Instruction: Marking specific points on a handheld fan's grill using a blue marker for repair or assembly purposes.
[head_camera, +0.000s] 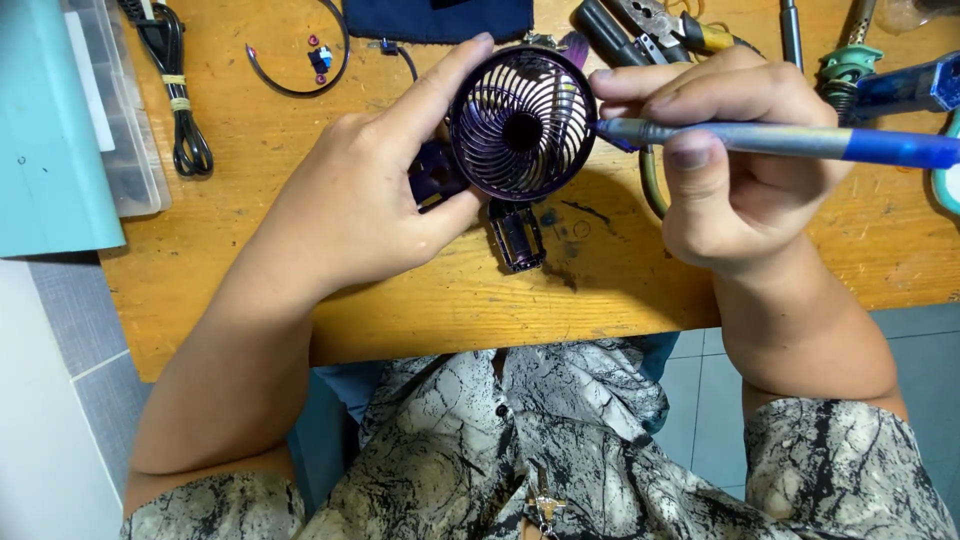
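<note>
Fan, a small round purple one with a spiral grille, sits in the person's left hand: the forefinger curls over its upper rim, the thumb presses its lower left edge, and the grille faces up toward the camera. The right hand lies directly to the fan's right, fingers closed around a blue-handled tool whose long axis runs nearly level, left to right. Its tip meets the grille's right rim; whether it touches or only hovers against it is hard to tell from this angle. The left hand is thus the one bearing the fan, the right the one reaching in from the side. Just below the fan a small dark part rests on the wooden table. Farther out lie a coiled black cable, a clear plastic box, a dark blue cloth and pliers. Grey floor tiles show beyond the table edge.
</note>
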